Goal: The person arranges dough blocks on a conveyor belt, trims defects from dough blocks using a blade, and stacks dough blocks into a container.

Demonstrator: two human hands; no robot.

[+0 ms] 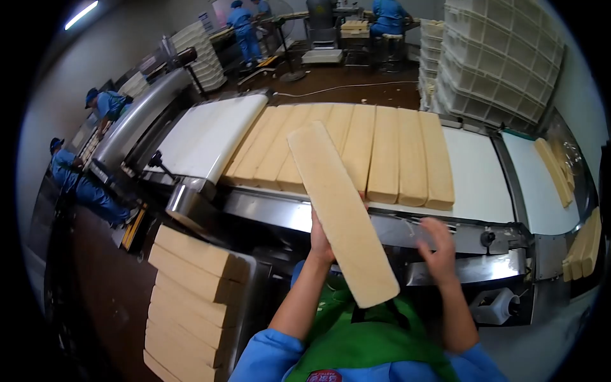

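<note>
A long, pale-yellow bread loaf (344, 216) is tilted in front of me over the conveyor's near edge. My left hand (322, 237) grips it from its left side and underneath, and part of the fingers is hidden behind it. To the right of the loaf, my right hand (438, 247) is apart from it, with thumb and fingers spread and nothing visible in them. Just beyond, a row of several similar loaves (382, 153) lies side by side on the white conveyor belt (474, 169).
Several loaves (184, 299) are stacked at my lower left. More loaves (554, 172) lie at the far right. A metal roller guard (143, 118) stands left of the belt. White crates (496, 57) rise behind it. A plastic jug (493, 305) sits below right. Co-workers (245, 32) are in the background.
</note>
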